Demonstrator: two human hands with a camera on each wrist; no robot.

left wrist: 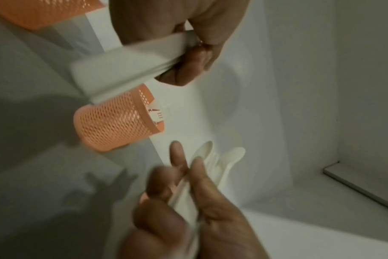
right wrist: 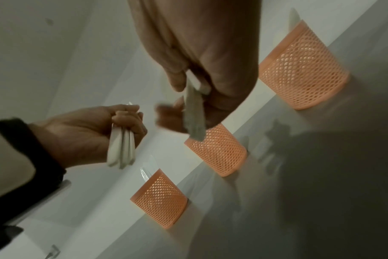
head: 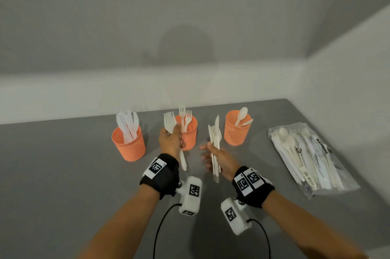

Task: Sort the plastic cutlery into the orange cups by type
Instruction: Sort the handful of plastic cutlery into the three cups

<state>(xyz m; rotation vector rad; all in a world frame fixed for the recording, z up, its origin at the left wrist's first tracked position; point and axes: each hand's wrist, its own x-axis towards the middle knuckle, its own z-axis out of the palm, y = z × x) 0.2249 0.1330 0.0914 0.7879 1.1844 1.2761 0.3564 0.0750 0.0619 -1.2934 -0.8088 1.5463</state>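
My left hand [head: 170, 141] grips a bunch of forks [head: 170, 124], just beside the middle orange cup [head: 189, 136], which holds forks. My right hand [head: 219, 158] grips mixed cutlery [head: 215, 142], between middle and right cup [head: 234, 130].

right hand [right wrist: 202, 70]: grips blurred pale cutlery [right wrist: 194, 112] | left hand [right wrist: 89, 133]: grips pale handles [right wrist: 122, 149] | orange mesh cups: near [right wrist: 304, 75], middle [right wrist: 219, 150], far [right wrist: 162, 199] | grey table [right wrist: 299, 201]
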